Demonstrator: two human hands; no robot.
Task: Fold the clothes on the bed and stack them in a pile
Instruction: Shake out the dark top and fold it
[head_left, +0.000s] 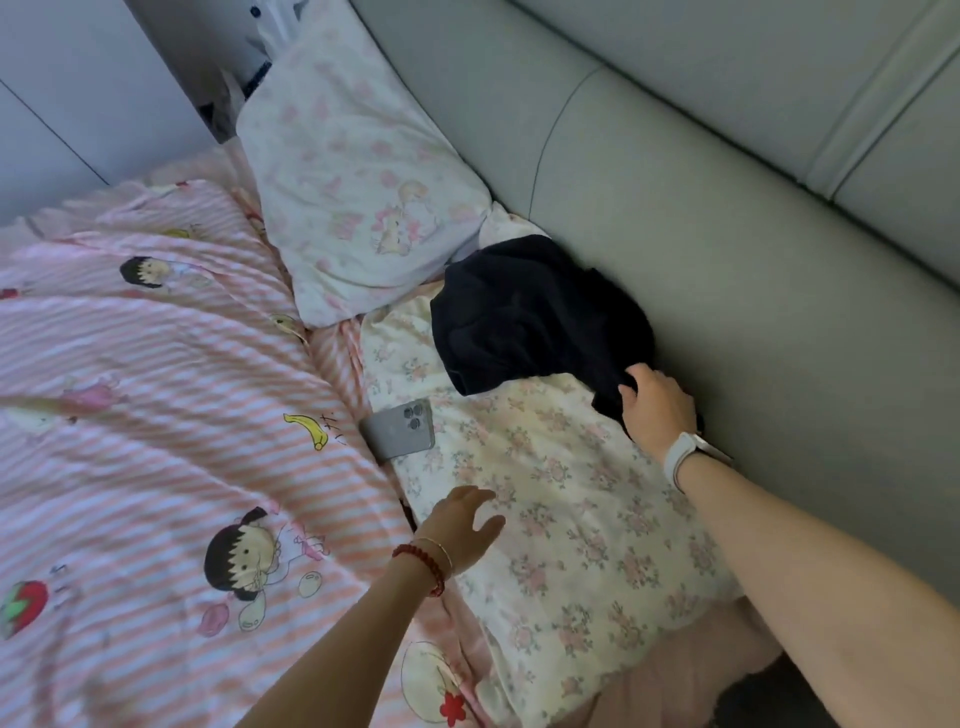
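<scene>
A crumpled dark navy garment (535, 317) lies on a floral pillow (561, 499) against the grey padded headboard (753, 270). My right hand (657, 402), with a white watch on the wrist, grips the garment's near edge beside the headboard. My left hand (462, 525), wearing a red bead bracelet, hovers with relaxed, spread fingers over the pillow's left side and holds nothing.
A grey phone (400, 428) lies face down at the floral pillow's left edge. A pink striped cartoon quilt (156, 415) covers the bed's left side. A second pale pillow (358, 187) leans at the back. A white wall stands at the far left.
</scene>
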